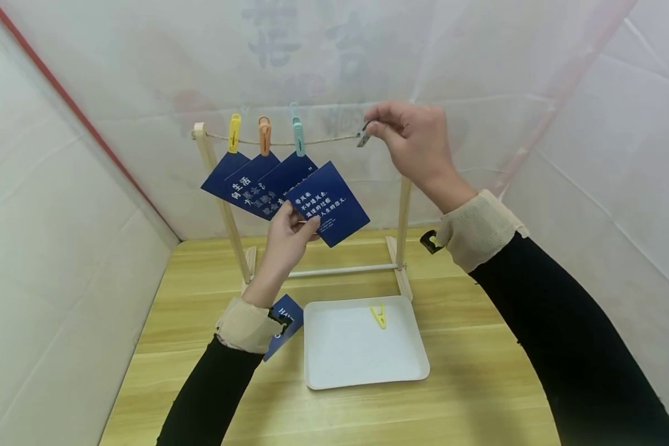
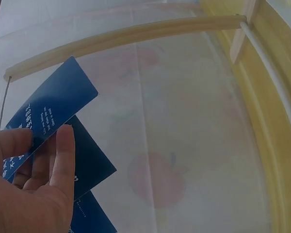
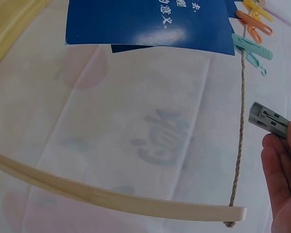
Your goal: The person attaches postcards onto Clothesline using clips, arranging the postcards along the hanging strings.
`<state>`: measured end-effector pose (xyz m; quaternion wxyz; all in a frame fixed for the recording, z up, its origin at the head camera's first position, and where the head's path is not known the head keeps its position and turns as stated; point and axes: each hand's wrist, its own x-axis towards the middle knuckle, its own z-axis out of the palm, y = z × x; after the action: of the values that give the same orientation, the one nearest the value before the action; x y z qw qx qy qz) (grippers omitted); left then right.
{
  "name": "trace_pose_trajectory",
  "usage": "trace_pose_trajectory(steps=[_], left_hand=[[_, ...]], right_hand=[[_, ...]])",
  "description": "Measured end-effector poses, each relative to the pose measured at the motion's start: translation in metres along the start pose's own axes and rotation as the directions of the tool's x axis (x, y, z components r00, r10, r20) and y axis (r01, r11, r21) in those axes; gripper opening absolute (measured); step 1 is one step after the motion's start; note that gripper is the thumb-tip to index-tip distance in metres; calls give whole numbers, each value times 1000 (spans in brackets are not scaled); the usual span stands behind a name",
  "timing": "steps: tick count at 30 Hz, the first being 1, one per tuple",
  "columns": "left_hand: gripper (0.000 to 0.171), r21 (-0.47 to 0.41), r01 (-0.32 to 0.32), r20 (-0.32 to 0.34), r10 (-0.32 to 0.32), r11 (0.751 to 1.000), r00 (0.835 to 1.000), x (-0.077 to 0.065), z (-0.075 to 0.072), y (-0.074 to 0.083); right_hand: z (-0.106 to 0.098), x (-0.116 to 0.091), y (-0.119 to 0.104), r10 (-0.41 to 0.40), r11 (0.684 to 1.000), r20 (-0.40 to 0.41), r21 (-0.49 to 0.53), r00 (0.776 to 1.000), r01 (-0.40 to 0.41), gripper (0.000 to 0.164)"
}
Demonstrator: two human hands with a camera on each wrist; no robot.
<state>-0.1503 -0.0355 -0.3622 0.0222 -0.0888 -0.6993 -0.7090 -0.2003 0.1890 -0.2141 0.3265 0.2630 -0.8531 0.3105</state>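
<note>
Between thumb and fingers, my left hand [image 1: 291, 238] pinches a dark blue card [image 1: 334, 207] with white writing, tilted just below the rope. My right hand [image 1: 418, 139] pinches a grey clothespin [image 3: 268, 119] beside the rope [image 3: 242, 121], apart from the card. Left of these, a yellow clothespin [image 1: 234, 133], an orange clothespin [image 1: 264, 135] and a teal clothespin [image 1: 298, 135] sit on the rope. Overlapping blue cards [image 1: 223, 175] hang under them, partly hidden by one another and by the held card.
The rope runs between the posts of a wooden frame [image 1: 404, 217] on the wooden table [image 1: 479, 384]. In front stands a white tray [image 1: 362, 359] with a yellow clothespin [image 1: 379, 316] in it. Another blue card [image 1: 290, 313] lies left of the tray, partly behind my left wrist.
</note>
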Motion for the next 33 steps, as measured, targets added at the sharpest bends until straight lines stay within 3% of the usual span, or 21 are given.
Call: trace_pose_trajectory(steps=[13,27,33], left_hand=[[36,-5,-20,-3,20,1000,1000,10,4,1],[33,50,-14,-7,15,999,1000,11,6,6],[33,52,-12,-7,12,999,1000,11,5,8]], right_hand=[[6,10,-2,76,997,16,28,997,-76,14],[14,12,-8,159,986,118,22,980,-163,16],[20,14,-12,154,988,171,-19,973,-153,16]])
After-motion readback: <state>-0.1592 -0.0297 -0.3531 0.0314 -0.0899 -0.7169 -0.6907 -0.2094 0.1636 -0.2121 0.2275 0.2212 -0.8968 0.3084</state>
